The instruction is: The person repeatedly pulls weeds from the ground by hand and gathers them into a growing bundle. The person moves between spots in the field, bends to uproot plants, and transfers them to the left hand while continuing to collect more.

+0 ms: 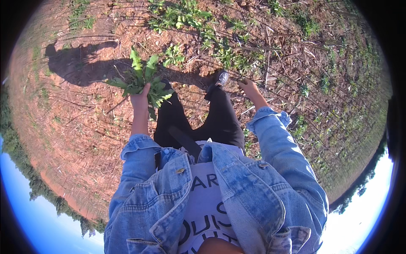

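A bunch of green, jagged-edged leaves is gripped in my left hand, the thumb lying across it. The leaves fan out around the fingers and partly cover my left shoe. On the other side, my right hand hangs beside my right shoe with its fingers curled. Whether anything small is between those fingers cannot be made out. Below both hands spreads reddish-brown soil strewn with dry stalks. A low leafy plant grows from the ground just beyond the held leaves.
Green weeds grow in a patch ahead of my feet, with more plants beyond my right shoe. Dry stalks litter the ground on the right. My shadow falls ahead to the left. Trees line the field's far edge.
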`<move>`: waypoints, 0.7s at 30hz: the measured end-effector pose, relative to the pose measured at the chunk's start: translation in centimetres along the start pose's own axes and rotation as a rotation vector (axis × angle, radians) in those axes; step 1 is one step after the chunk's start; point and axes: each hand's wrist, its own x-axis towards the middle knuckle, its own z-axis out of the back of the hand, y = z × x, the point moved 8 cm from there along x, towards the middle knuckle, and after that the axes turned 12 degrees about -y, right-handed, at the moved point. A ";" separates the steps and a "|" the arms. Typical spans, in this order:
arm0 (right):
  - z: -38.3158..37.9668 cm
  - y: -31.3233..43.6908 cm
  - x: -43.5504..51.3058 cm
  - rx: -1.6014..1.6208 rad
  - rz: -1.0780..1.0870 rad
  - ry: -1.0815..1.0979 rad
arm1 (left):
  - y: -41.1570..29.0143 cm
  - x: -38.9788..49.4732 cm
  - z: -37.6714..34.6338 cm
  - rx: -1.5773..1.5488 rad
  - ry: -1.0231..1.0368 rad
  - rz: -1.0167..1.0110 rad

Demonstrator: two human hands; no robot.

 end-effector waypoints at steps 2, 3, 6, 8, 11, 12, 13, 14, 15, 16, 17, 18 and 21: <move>-1.8 -0.6 3.9 -0.044 -0.026 -0.047 | 5.3 0.6 -5.9 0.161 0.223 -0.161; -2.9 -1.3 6.3 -0.071 -0.040 -0.077 | 7.4 -0.1 -9.0 0.175 0.301 -0.129; -9.1 -4.4 15.1 0.089 -0.095 -0.040 | 14.7 -0.5 -17.3 0.562 0.527 -0.158; -13.5 -3.4 20.0 0.226 -0.173 -0.005 | 20.0 0.0 -20.3 0.713 0.621 -0.251; -19.8 -4.1 29.1 0.381 -0.216 -0.019 | 28.5 0.8 -25.2 0.973 0.955 -0.190; -21.1 -4.1 32.6 0.287 -0.120 -0.088 | 30.0 0.9 -26.6 1.025 1.044 -0.260; -22.2 -4.4 35.8 0.188 -0.028 -0.160 | 30.2 0.7 -27.9 1.018 1.118 -0.314; -23.5 -4.4 38.8 0.161 0.021 -0.203 | 31.1 0.8 -28.8 1.054 1.179 -0.333; -24.5 -3.9 41.3 0.138 0.078 -0.246 | 32.0 1.0 -29.6 1.089 1.233 -0.360; -25.6 -2.4 42.9 0.092 0.102 -0.269 | 32.7 1.5 -29.5 1.084 1.201 -0.327; -26.5 -1.1 44.0 0.044 0.123 -0.291 | 32.9 1.8 -29.3 1.029 1.187 -0.322; -27.4 -0.5 45.2 -0.040 0.156 -0.307 | 33.1 1.7 -29.4 0.982 1.204 -0.371; -31.2 -0.4 47.9 -0.354 0.200 -0.323 | 34.1 0.9 -28.7 0.845 1.228 -0.379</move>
